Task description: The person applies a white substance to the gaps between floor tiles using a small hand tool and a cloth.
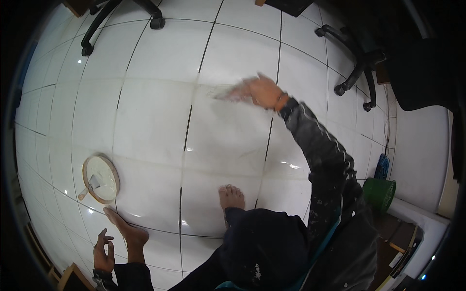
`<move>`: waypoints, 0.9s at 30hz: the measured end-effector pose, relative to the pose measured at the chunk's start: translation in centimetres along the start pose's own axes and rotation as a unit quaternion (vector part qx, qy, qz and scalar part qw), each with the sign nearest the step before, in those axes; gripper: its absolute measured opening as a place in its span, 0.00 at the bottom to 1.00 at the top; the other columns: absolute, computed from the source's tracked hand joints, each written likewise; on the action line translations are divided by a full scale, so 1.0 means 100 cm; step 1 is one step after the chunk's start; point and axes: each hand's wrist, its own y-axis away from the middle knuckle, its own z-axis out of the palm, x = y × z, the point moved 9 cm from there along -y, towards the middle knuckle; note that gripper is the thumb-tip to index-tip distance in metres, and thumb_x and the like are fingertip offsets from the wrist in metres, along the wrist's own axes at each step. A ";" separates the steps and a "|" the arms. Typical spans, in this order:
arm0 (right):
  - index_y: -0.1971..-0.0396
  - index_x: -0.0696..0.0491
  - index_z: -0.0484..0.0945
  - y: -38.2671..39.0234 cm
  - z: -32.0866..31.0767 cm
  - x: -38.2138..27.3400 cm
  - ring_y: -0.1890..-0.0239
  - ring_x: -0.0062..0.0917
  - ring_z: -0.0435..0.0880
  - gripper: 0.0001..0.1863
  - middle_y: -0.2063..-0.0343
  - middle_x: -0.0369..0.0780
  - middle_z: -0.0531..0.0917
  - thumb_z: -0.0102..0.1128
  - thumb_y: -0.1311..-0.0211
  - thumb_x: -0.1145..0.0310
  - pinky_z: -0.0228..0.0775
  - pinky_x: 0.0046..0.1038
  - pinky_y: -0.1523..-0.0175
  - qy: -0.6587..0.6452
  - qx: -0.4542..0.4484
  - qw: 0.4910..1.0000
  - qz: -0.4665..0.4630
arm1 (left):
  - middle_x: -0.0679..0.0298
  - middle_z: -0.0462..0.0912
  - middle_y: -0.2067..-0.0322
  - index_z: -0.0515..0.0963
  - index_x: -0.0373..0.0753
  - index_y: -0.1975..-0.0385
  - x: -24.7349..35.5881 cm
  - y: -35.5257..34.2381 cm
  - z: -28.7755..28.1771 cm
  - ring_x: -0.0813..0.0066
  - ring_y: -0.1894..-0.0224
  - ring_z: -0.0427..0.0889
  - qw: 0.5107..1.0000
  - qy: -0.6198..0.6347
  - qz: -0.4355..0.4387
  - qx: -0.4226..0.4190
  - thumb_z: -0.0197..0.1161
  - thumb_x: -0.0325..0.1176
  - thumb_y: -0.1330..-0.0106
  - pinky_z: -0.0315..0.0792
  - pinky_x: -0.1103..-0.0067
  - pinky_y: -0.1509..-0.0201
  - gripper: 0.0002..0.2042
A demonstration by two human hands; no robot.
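Observation:
My right hand (257, 91) is stretched over the white tiled floor (145, 111), its fingers smeared by motion. I cannot make out whether anything is in it. A faint pale smear (204, 89) runs along the joint beneath it. My left hand (103, 247) is low at the left near my bare left foot (131, 235), fingers loosely bent and apart, holding nothing. Beside that foot is a round shallow container (114, 177) of cream-coloured paste, with a scraper (94, 181) resting in it, handle over the rim. My right foot (232, 196) stands on the tiles near the middle.
Black wheeled chair bases stand at the top left (99, 22) and top right (364, 63). At the right are a green bin (378, 191), a blue bundle (382, 167), a cable along the wall (388, 126) and a cluttered low surface (398, 242). A wooden edge (68, 276) shows bottom left.

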 end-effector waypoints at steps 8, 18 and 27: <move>0.54 0.33 0.79 -0.109 0.018 -0.044 0.46 0.26 0.71 0.28 0.58 0.30 0.80 0.55 0.58 0.77 0.27 0.62 0.34 0.139 -0.114 0.958 -0.223 | 0.49 0.79 0.66 0.62 0.31 0.42 -0.011 -0.004 0.005 0.57 0.65 0.79 0.999 -0.021 -0.004 -0.033 0.47 0.32 0.34 0.71 0.68 0.56 0.21; 0.61 0.31 0.80 0.028 0.021 0.069 0.46 0.21 0.71 0.27 0.57 0.26 0.79 0.59 0.59 0.80 0.26 0.57 0.31 0.112 -0.156 0.974 -0.117 | 0.53 0.79 0.66 0.61 0.35 0.41 -0.042 0.016 0.010 0.61 0.61 0.78 0.999 0.025 -0.044 -0.002 0.47 0.34 0.33 0.70 0.69 0.53 0.21; 0.47 0.37 0.70 -0.060 0.018 -0.022 0.41 0.24 0.68 0.31 0.49 0.32 0.75 0.64 0.55 0.72 0.35 0.50 0.29 0.145 0.021 0.969 -0.201 | 0.48 0.79 0.66 0.62 0.31 0.42 -0.023 0.010 0.005 0.56 0.64 0.79 1.000 0.003 -0.024 -0.020 0.46 0.34 0.33 0.71 0.69 0.57 0.21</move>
